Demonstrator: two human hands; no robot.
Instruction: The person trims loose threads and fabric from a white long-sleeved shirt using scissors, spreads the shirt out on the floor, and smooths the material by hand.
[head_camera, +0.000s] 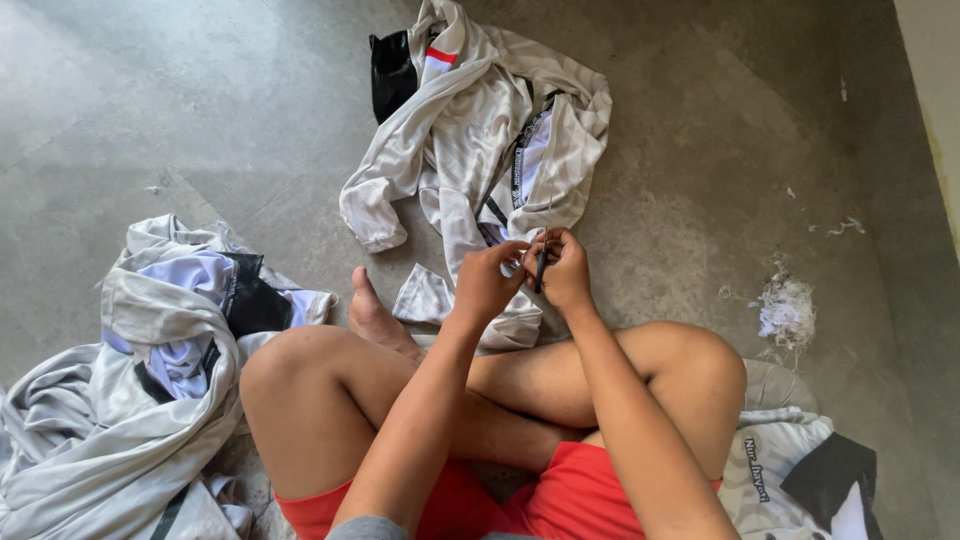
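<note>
I sit cross-legged on a grey concrete floor. My right hand grips a thin dark tool, held nearly upright. My left hand is pinched shut right beside it, its fingertips touching the tool's lower part; something small and pale shows between the fingers, too small to identify. Both hands hover above the lower edge of a crumpled pale grey garment spread on the floor ahead of my knees.
A heap of similar grey garments with lilac and black parts lies at my left. A black piece rests at the far garment's top. Pale thread scraps sit to the right. More fabric lies by my right knee.
</note>
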